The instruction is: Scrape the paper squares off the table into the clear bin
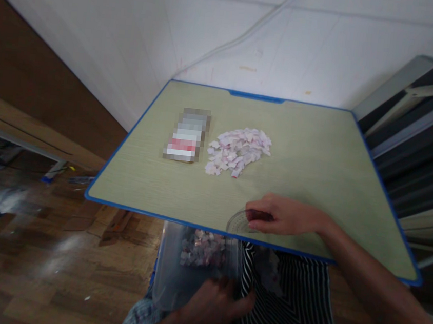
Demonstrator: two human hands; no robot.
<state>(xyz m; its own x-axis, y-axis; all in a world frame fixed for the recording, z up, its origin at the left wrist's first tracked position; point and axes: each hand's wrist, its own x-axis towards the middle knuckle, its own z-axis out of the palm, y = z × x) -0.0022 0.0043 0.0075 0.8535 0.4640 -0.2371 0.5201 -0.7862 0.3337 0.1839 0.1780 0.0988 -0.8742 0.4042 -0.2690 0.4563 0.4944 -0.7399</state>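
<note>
In the head view, the work looks partway along: a loose heap of paper scraps (pixel 239 149) lies on the tabletop (pixel 316 167), and more scraps (pixel 203 248) sit in a clear plastic tub (pixel 172 289) below its near edge. Neither lot is sorted or stacked; which of them counts as finished cannot be told.

The right hand (pixel 280 216) rests by the near edge with its grip closed on what looks like a clear protractor (pixel 236 223), which lies low over the tabletop, apart from the heap. The left hand (pixel 217 304) is in shadow by the tub and a striped cloth (pixel 302 305); I cannot tell whether its grip is clamped on either.

The right fingers cover part of the protractor, and the tabletop's edge may hide part of the tub. A flat item (pixel 186 135) left of the heap is pixelated beyond reading. A pale patch on the cloth is too dim to name.
</note>
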